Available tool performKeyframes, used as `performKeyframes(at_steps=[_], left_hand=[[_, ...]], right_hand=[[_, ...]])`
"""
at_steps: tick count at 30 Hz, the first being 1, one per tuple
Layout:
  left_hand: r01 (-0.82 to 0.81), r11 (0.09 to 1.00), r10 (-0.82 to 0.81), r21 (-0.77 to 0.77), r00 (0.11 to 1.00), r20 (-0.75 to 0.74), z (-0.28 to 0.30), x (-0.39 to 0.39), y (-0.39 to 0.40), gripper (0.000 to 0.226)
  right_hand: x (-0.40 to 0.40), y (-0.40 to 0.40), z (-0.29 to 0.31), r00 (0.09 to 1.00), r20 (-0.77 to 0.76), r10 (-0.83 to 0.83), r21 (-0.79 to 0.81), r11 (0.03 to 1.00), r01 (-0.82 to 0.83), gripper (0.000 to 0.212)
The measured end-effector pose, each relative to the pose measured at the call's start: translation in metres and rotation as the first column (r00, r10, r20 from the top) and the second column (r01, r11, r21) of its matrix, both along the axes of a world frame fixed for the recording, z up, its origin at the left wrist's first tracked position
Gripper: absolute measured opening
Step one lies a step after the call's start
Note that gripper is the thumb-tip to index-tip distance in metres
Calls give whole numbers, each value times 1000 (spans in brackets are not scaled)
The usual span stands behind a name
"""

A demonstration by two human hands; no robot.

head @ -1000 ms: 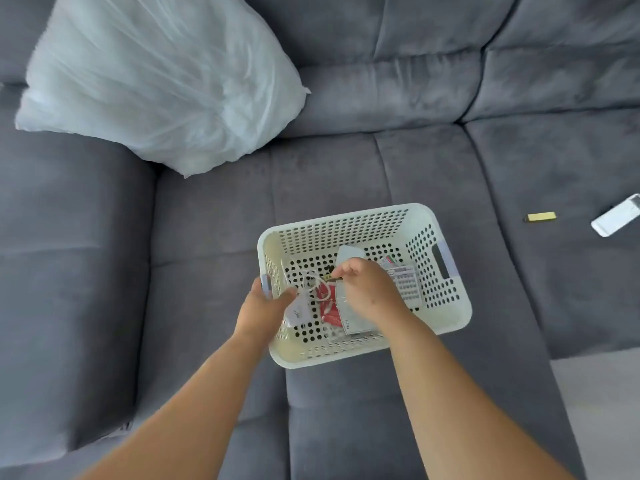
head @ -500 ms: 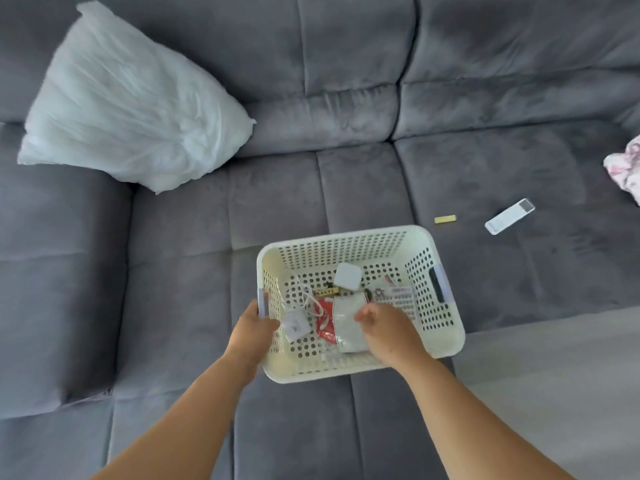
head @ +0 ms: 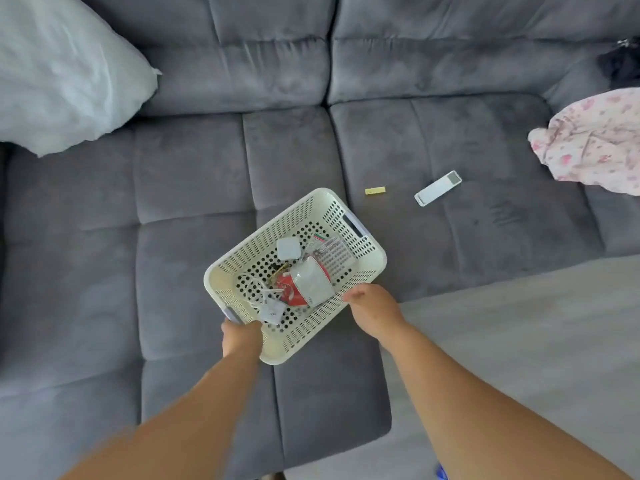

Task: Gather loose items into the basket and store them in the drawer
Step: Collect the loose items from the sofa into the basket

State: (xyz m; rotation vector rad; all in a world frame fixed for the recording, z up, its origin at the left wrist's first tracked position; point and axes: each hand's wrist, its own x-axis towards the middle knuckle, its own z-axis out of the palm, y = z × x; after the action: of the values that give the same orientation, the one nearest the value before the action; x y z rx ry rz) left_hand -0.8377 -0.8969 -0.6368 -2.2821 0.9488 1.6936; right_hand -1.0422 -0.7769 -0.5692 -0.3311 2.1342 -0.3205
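A cream perforated basket (head: 349, 220) is above the grey sofa seat, turned at an angle. My left hand (head: 240, 337) grips its near handle end. My right hand (head: 372, 308) holds the long side rim. Inside lie a white charger with cable (head: 272, 308), a small white square adapter (head: 287, 247), a red and white packet (head: 303, 287) and a printed card (head: 334, 254). On the seat beyond the basket lie a small yellow piece (head: 375, 191) and a white remote (head: 438, 188).
A white plastic bag (head: 59, 74) leans at the sofa's back left. A pink floral cloth (head: 595, 143) lies at the right, with a dark item (head: 621, 65) behind it. Light grey floor (head: 519, 323) shows at the lower right.
My right hand left the basket's inside and took its side rim. The basket swung round to an angle and moved right toward the yellow piece and remote.
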Motion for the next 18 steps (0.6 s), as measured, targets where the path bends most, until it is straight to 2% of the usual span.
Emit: performKeyframes(at_steps=[2,3,5,6,8,9,11,13,15,18], left_hand=[[179,968,-149,-174,973,174,22,-15,6,66],[266,928,-213,-262,954,213,37,-25,11,70],[431,816,-386,-387,903,190,61,-45,19,64],[480,777,-479,-407,871,112,73,-61,21,52],[546,771,-609,-327,783,-129,93,-97,19,29],[573,771,-634,-279,732,-250,100,-116,18,25],[656,712,-697,-251,615,-368,112,-164,18,23],[676,681,-726,-283,571,-384,110,-215,19,24],[671,681,-730,-295,587,-350,86,-280,24,26],[733,585,-809,-347,560,-180,36,-357,16,26]], right_hand=[[-3,2,5,999,11,-39,-24,999,40,22],[-6,3,10,997,14,-72,-37,997,72,24],[-15,4,22,986,39,-161,-55,985,163,25],[-23,6,29,975,48,-215,-68,974,218,23],[-45,11,37,955,56,-292,-89,951,296,19],[-57,12,38,952,46,-301,-92,948,304,18],[-97,19,35,954,20,-299,-80,951,299,19],[-140,23,24,957,40,-287,-54,956,289,18],[-197,36,-7,959,59,-278,5,960,278,17],[-251,49,-43,976,112,-189,50,982,184,18]])
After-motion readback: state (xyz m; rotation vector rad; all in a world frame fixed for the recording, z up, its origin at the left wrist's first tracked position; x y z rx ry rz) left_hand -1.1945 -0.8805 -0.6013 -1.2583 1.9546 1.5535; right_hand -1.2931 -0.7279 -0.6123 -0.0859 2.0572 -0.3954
